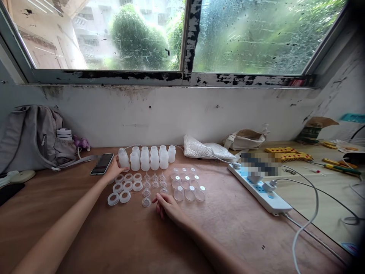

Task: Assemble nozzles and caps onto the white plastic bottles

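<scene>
Gripping the leftmost bottle (pixel 123 156), the left hand (pixel 115 170) has its thumb across the lower front, other fingers mostly hidden. Left of that bottle lies a phone (pixel 102 164); right, more bottles (pixel 154 160). Nearer the person than it and rightward, the right hand (pixel 168 205) is half-curled by clear discs (pixel 146 202); whether it holds anything, I cannot tell.

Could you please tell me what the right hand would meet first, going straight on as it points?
Most likely the clear disc just left of the right hand's fingertips; exact depth is unclear.
</scene>
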The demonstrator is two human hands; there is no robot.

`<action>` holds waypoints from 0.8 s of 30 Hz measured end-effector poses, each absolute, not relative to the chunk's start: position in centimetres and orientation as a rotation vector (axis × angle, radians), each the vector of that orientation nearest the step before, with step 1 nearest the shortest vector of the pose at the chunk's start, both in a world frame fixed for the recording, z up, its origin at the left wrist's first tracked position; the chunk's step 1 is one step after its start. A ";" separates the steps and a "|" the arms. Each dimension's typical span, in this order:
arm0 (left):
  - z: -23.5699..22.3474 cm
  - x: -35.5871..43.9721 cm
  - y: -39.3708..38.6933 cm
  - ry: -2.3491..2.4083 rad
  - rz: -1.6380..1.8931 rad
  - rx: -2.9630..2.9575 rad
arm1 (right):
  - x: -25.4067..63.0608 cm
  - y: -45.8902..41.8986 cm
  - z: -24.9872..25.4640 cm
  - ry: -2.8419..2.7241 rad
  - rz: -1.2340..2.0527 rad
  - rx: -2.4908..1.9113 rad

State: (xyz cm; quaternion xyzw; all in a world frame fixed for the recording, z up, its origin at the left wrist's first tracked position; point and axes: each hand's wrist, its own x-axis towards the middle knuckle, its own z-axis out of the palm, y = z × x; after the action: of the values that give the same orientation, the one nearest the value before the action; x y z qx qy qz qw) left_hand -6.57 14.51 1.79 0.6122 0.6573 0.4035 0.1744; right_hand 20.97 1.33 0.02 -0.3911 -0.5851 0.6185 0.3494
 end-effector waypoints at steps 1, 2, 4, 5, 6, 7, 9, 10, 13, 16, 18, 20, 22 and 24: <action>1.8 -6.6 14.2 1.864 1.164 1.752 | 21.0 1.3 0.0 -1.523 1.586 -1.018; 1.9 -6.5 13.8 1.864 1.180 1.774 | 21.0 1.3 0.0 -1.534 1.552 -1.026; 2.0 -6.4 12.5 1.857 1.210 1.810 | 21.1 1.1 0.0 -1.583 1.414 -1.051; 2.2 -6.2 11.6 1.848 1.222 1.833 | 21.1 1.0 0.0 -1.624 1.308 -1.064; 2.3 -6.0 10.5 1.834 1.227 1.864 | 21.1 0.9 0.0 -1.676 1.186 -1.074; 2.4 -5.8 9.2 1.811 1.223 1.913 | 21.1 0.7 0.0 -1.735 1.061 -1.074; 2.6 -5.3 6.6 1.697 1.104 2.184 | 21.1 0.5 -0.1 -1.852 0.835 -1.047; 2.6 -5.1 5.3 1.614 1.003 2.297 | 21.1 0.4 -0.2 -1.900 0.756 -1.024; 2.1 -4.6 2.2 1.471 0.790 2.484 | 20.9 0.1 -0.7 -1.995 0.658 -0.976; 1.2 -4.4 0.8 1.486 0.729 2.588 | 20.7 0.0 -1.3 -2.041 0.617 -0.992; 0.8 -4.2 0.5 1.495 0.719 2.628 | 20.5 0.0 -1.6 -2.080 0.574 -1.005; 0.6 -3.9 0.4 1.469 0.716 2.643 | 20.3 -0.1 -1.8 -2.147 0.522 -0.995; 0.6 -3.3 0.1 1.411 0.726 2.647 | 20.1 -0.1 -1.8 -2.212 0.478 -0.967; 0.6 -2.7 -0.2 1.336 0.742 2.658 | 20.0 -0.1 -1.8 -2.229 0.472 -0.949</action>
State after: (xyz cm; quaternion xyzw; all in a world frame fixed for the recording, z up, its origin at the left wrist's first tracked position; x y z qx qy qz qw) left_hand -2.72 -0.20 0.64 0.8662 0.4356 0.2419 0.0378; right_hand 20.04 -0.10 -1.84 -0.3630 -0.8525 0.1804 0.3301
